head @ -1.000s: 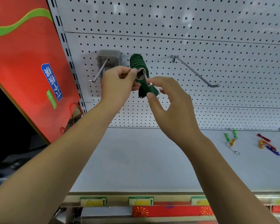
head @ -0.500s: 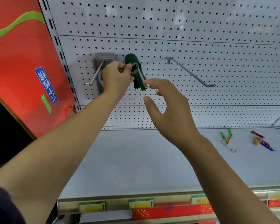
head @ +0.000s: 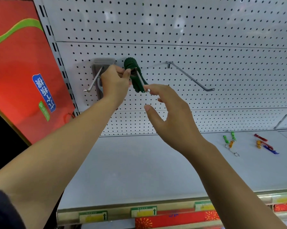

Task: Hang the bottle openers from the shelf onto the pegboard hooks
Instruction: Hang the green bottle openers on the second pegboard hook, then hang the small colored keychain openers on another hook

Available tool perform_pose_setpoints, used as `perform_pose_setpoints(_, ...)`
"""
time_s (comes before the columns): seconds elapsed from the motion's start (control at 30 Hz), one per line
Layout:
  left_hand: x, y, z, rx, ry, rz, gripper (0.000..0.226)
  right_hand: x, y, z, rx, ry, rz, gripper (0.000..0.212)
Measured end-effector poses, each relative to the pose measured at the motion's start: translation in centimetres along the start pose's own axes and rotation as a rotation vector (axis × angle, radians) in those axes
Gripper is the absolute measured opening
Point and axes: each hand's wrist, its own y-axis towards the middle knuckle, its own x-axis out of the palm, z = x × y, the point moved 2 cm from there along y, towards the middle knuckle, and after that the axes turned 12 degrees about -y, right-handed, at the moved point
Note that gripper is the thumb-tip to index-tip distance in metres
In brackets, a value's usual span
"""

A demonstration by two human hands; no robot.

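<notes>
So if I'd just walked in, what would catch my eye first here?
Probably the dark green bottle openers bunched on a middle pegboard hook, with the left hand pinching them and the right hand open just below the hook's tip. Next, the big red bag at far left, and the small bright openers lying on the grey shelf at right.

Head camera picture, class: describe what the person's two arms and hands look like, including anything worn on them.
Both forearms are bare, with no gloves, rings, watch or bracelet visible on the left hand or the right hand. A dark navy sleeve shows at the lower left corner, on the left arm. No sleeve shows on the right arm. The fingers carry no markings.
</notes>
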Motion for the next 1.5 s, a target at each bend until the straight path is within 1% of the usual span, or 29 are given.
perform_pose_setpoints(0.07,-0.3,-0.5,0.1,-0.026,-0.015,0.012,0.022,0.0,-0.1,0.2,0.011,0.004,-0.006,0.039)
perform_pose_setpoints(0.17,-1.3,-2.5,0.2,-0.013,0.084,0.003,0.019,0.0,-0.5,0.5,0.023,0.033,-0.012,0.04)
perform_pose_setpoints(0.27,-2.7,-6.0,-0.5,0.001,0.141,-0.103,0.026,0.2,-1.4,1.5,0.045,0.046,-0.013,0.04)
perform_pose_setpoints(0.37,-3.9,-10.3,-2.1,0.057,0.24,-0.218,0.033,0.7,-3.3,3.6,0.143,0.063,-0.049,0.039)
perform_pose_setpoints(0.53,-4.5,-16.4,-5.2,0.103,0.432,-0.364,0.038,2.4,-8.0,8.8,0.353,0.048,-0.216,0.043)
perform_pose_setpoints(0.73,-1.2,-21.7,-8.3,0.059,0.567,-0.539,0.051,3.8,-13.4,16.5,0.46,-0.118,-0.388,0.051)
perform_pose_setpoints(0.93,7.7,-26.8,-10.9,-0.058,0.651,-0.681,0.051,0.6,-19.2,27.0,0.593,-0.195,-0.444,0.05)
perform_pose_setpoints(1.07,15.7,-29.7,-12.2,-0.168,0.675,-0.703,0.054,-3.2,-21.4,35.4,0.69,-0.262,-0.495,0.045)
perform_pose_setpoints(1.17,21.5,-32.4,-13.4,-0.264,0.679,-0.698,0.057,-5.1,-22.2,41.6,0.751,-0.268,-0.478,0.04)
perform_pose_setpoints(1.3,28.3,-35.7,-15.4,-0.317,0.702,-0.716,0.06,-5.8,-21.1,48.4,0.775,-0.263,-0.42,0.038)
perform_pose_setpoints(1.37,31.3,-36.9,-16.1,-0.324,0.725,-0.708,0.06,-5.5,-20.1,50.7,0.781,-0.234,-0.475,0.041)
perform_pose_setpoints(1.43,33.7,-38.0,-16.6,-0.297,0.785,-0.713,0.061,-4.9,-19.1,52.5,0.756,-0.247,-0.584,0.042)
perform_pose_setpoints(1.5,34.8,-38.9,-17.1,-0.26,0.871,-0.737,0.062,-4.4,-18.3,53.7,0.707,-0.253,-0.66,0.038)
